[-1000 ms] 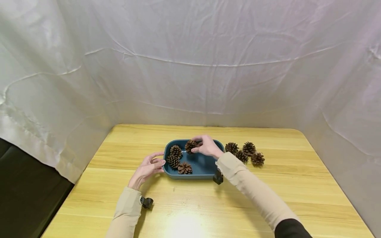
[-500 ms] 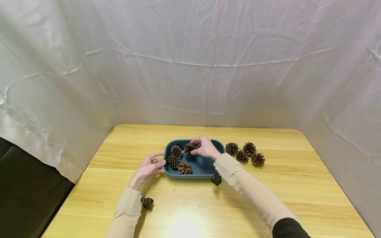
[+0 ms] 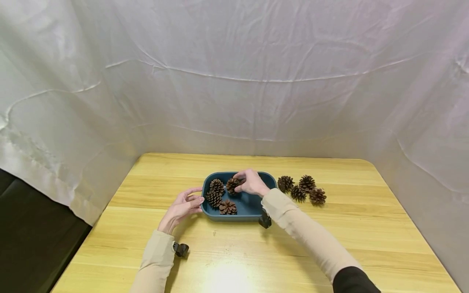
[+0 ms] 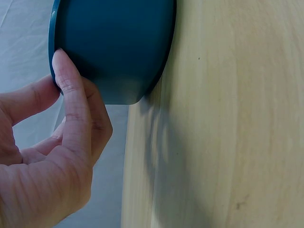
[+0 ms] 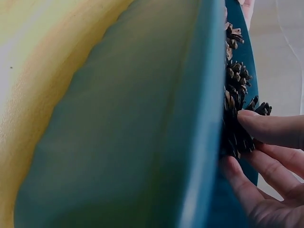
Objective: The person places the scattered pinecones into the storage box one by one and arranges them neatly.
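Observation:
A dark blue rectangular tray (image 3: 253, 206) with rounded corners stands on the wooden table. My left hand (image 3: 185, 204) holds its left end, thumb and fingers at the rim; the left wrist view shows the thumb (image 4: 71, 90) against the outer wall. Inside the tray, my right hand (image 3: 253, 184) pinches a brown pine cone (image 3: 232, 186) near the back wall. Three more pine cones lie in the tray's left part: one at the back (image 3: 216, 186), one below it (image 3: 213, 199) and one at the front (image 3: 228, 207). The near wall blocks part of the right wrist view.
Right of the tray, several loose pine cones (image 3: 307, 183) lie grouped on the table (image 3: 348, 236). Pale grey curtains (image 3: 256, 101) surround the table at the back and sides. A dark surface (image 3: 33, 228) shows beyond the left edge.
My right hand has lowered slightly and shifted left and nearer with its pine cone, deeper into the tray. The left hand and the other cones have stayed put.

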`<state>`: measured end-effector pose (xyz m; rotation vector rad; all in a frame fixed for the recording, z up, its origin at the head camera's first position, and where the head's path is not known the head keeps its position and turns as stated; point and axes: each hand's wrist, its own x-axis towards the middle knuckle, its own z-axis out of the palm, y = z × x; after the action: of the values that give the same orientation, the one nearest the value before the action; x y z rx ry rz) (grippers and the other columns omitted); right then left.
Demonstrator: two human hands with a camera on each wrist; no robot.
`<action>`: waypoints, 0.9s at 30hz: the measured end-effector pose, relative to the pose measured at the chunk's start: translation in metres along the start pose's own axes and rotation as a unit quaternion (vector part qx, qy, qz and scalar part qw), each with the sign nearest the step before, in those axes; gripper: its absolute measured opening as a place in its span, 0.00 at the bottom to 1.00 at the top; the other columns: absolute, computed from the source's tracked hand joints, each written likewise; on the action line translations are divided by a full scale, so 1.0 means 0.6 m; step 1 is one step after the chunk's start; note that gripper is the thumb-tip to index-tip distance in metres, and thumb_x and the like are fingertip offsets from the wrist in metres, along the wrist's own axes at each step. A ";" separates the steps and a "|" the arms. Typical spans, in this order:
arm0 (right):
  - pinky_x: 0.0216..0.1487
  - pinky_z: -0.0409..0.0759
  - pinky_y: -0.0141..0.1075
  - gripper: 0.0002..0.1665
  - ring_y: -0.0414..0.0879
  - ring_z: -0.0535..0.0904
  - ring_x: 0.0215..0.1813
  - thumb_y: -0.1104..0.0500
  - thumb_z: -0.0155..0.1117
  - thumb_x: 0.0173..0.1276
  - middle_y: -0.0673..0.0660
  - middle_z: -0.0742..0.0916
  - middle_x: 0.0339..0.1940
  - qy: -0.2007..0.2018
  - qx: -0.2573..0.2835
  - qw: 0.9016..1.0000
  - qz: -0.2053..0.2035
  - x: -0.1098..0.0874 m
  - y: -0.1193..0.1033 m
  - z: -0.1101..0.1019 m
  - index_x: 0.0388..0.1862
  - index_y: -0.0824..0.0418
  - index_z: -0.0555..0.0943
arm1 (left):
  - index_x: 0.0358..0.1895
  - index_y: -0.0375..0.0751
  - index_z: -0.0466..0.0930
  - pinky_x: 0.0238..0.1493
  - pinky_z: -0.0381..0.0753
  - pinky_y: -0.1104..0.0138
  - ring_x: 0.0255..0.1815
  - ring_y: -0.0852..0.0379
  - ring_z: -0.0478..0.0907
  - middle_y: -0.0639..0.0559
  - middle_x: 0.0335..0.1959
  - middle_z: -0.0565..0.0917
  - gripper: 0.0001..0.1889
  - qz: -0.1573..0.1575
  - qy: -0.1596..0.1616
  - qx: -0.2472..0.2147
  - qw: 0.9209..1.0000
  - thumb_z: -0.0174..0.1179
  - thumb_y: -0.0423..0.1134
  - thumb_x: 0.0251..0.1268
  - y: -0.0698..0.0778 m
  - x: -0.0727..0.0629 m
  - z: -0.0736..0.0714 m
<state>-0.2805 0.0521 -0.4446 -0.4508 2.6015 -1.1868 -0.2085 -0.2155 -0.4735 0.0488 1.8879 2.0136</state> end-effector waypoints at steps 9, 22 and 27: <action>0.65 0.82 0.51 0.25 0.58 0.82 0.62 0.67 0.75 0.60 0.65 0.85 0.61 -0.001 -0.010 1.000 0.009 0.006 0.008 0.008 0.58 0.62 0.84 | 0.75 0.24 0.53 0.39 0.87 0.74 0.30 0.65 0.79 0.52 0.40 0.79 0.31 -0.002 0.001 0.002 1.000 0.53 0.28 0.75 0.000 0.001 0.000; 0.69 0.78 0.53 0.26 0.58 0.77 0.68 0.65 0.74 0.61 0.62 0.85 0.62 0.003 -0.023 0.999 0.035 0.007 0.005 0.012 0.60 0.59 0.84 | 0.75 0.24 0.53 0.39 0.87 0.74 0.31 0.65 0.79 0.52 0.39 0.80 0.31 -0.003 0.002 0.000 1.000 0.53 0.28 0.74 0.000 0.000 0.000; 0.70 0.77 0.53 0.26 0.58 0.77 0.68 0.65 0.74 0.62 0.62 0.85 0.62 0.002 -0.033 0.999 0.033 0.008 0.003 0.015 0.60 0.59 0.83 | 0.75 0.25 0.53 0.39 0.87 0.74 0.31 0.65 0.79 0.51 0.40 0.80 0.31 -0.006 0.006 0.004 1.000 0.53 0.28 0.75 0.001 0.001 0.001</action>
<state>-0.2820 0.0457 -0.4522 -0.3715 2.6431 -1.0846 -0.2089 -0.2151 -0.4730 0.0287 1.8984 2.0037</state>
